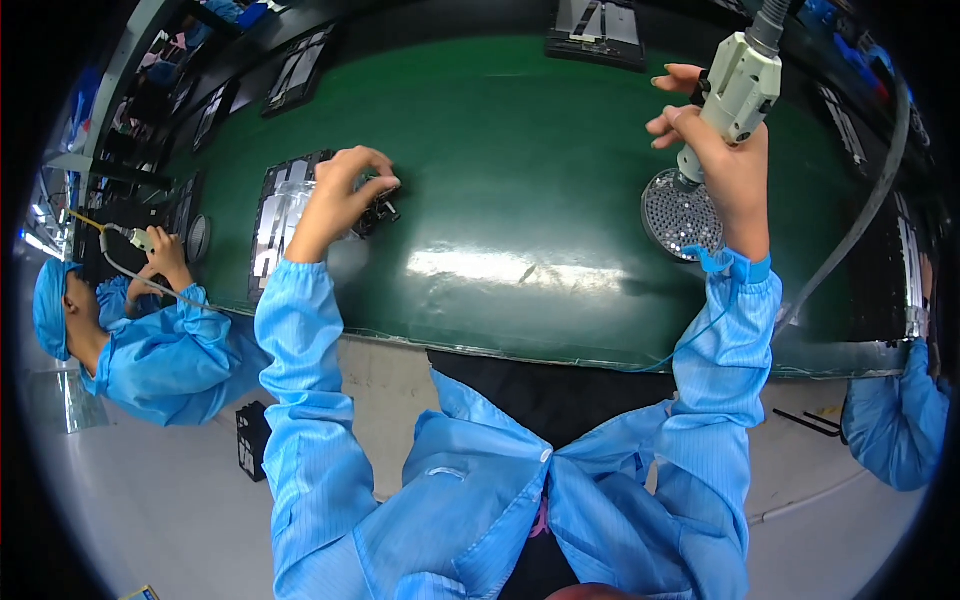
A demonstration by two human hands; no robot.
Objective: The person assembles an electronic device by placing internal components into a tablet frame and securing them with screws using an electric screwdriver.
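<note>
My right hand (735, 175) grips a pale electric screwdriver (742, 90), some of its fingers stretched out to the left. The driver points down, its lower end over a round tray (665, 215) filled with many small shiny pieces, likely screws. At the left my left hand (340, 195) is closed, thumb and fingertips together at a small black part (383, 212). The fingers partly hide this part. Beside that hand a clear plastic bag or tray (288, 205) lies on a dark flat panel (264, 235) with pale sections.
The green table (500, 140) bears more dark panels (597, 35) along its far side. A grey cable (865, 210) curves down at the right, and a blue wrist strap (745, 268) circles my right wrist. Co-workers in blue (160, 340) sit at the left and right.
</note>
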